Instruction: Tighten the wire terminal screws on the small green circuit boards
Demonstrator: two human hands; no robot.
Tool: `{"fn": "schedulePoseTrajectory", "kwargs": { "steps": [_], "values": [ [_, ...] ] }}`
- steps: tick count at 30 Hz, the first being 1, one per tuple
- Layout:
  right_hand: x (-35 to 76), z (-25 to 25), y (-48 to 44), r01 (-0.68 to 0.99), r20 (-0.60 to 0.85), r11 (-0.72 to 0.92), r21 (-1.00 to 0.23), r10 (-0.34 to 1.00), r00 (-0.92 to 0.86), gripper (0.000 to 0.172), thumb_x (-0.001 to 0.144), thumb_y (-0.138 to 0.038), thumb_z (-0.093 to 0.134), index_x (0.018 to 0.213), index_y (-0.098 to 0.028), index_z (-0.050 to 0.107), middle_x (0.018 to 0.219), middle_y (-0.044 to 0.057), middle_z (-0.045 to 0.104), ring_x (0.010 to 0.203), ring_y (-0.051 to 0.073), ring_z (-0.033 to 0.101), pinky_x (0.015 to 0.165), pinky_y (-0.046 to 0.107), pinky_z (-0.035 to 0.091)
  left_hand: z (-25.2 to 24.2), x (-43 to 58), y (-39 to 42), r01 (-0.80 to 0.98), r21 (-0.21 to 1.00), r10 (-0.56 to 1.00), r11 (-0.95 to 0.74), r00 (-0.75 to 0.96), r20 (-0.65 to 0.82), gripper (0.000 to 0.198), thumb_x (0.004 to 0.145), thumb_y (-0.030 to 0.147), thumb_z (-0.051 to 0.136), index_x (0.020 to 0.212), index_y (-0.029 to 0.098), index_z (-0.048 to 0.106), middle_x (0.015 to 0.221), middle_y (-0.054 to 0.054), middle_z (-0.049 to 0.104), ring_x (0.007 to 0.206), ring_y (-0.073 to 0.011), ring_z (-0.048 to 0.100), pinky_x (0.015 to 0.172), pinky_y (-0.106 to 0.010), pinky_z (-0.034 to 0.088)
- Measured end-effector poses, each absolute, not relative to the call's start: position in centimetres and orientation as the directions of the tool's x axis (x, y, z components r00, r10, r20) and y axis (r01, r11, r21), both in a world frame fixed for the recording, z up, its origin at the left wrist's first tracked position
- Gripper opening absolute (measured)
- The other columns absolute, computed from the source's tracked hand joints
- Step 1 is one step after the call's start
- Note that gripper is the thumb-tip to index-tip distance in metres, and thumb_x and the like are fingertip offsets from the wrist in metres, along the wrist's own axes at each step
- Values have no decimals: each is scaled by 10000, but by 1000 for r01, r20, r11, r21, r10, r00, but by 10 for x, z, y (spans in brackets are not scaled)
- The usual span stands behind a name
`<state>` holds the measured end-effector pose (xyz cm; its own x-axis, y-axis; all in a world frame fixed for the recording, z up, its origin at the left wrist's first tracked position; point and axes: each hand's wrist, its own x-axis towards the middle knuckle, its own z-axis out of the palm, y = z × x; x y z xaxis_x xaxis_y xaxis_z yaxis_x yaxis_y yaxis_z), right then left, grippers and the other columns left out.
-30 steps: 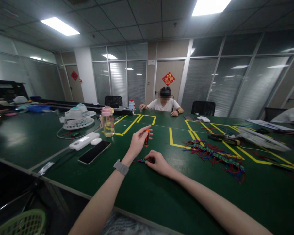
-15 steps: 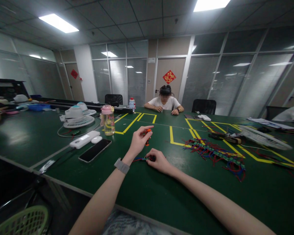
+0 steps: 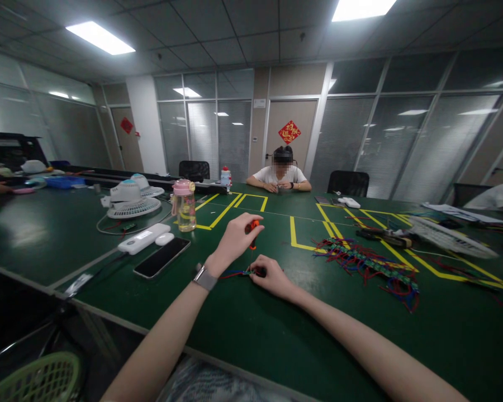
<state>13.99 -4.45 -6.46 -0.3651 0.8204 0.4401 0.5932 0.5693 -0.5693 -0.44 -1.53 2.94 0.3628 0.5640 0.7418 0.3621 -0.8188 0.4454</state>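
**Desk:** What room and surface do you have?

**Me:** I see an office with glass partitions, blinds and lit ceiling panels. At the back is a door [image 3: 291,137] with a red paper diamond on it. The bench [image 3: 251,335] is dark green and marked off with yellow tape.

**Desk:** And the hands?

**Me:** My left hand [image 3: 235,240] is raised over the bench, fingers closed on a small orange tool [image 3: 252,228]. My right hand [image 3: 272,276] rests on the bench just below it. Its fingers are pinched on a lead [image 3: 235,274] of red and blue wire that lies flat toward the left wrist.

**Desk:** Counts?

**Me:** I count one tool and one lead. One tangled pile [image 3: 369,265] of similar wiring lies to the right, well apart from my hands. On the left are two fans [image 3: 128,202], one bottle [image 3: 184,205] with a pink cap, one phone [image 3: 162,258] and one white remote [image 3: 143,239] just beside it. Two black chairs [image 3: 347,182] stand at the far side. One person [image 3: 281,174] sits opposite, both hands on the bench. One green basket [image 3: 33,379] sits at lower left, below the bench edge.
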Motion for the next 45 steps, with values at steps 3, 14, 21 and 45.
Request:
{"fn": "schedulePoseTrajectory", "kwargs": {
  "steps": [3, 14, 21, 45],
  "values": [
    [139, -63, -45, 596, 442, 567, -569, 822, -360, 171, 697, -51, 598, 811, -153, 675, 742, 0, 537, 662, 108, 504, 633, 224, 407, 37, -8, -16, 559, 49, 393, -828, 514, 763, 260, 874, 327, 469, 1023, 161, 603, 925, -92, 611, 885, -212, 569, 807, -352, 442],
    [139, -65, -44, 593, 448, 572, -566, 818, -362, 154, 698, -63, 604, 809, -142, 674, 751, 9, 544, 660, 111, 501, 627, 227, 407, 13, -3, -15, 701, -253, 244, -667, 526, 814, 377, 884, 242, 371, 1220, 125, 498, 969, -126, 616, 919, -251, 547, 888, -416, 370],
    [140, -66, -44, 591, 452, 573, -568, 817, -358, 153, 698, -66, 605, 809, -146, 675, 745, 5, 537, 653, 107, 498, 624, 224, 408, 14, -6, -16, 677, -124, 259, -725, 435, 862, 338, 875, 247, 411, 1159, 133, 555, 1122, -154, 604, 1071, -271, 522, 988, -455, 301],
    [141, -70, -41, 567, 465, 583, -581, 810, -356, 127, 702, -80, 605, 787, -149, 670, 733, 3, 534, 642, 108, 493, 609, 227, 403, 11, -5, -17, 727, -254, 147, -638, 439, 886, 314, 850, 237, 453, 1120, 110, 553, 1053, -119, 614, 986, -240, 537, 942, -410, 353]
  ]
}}
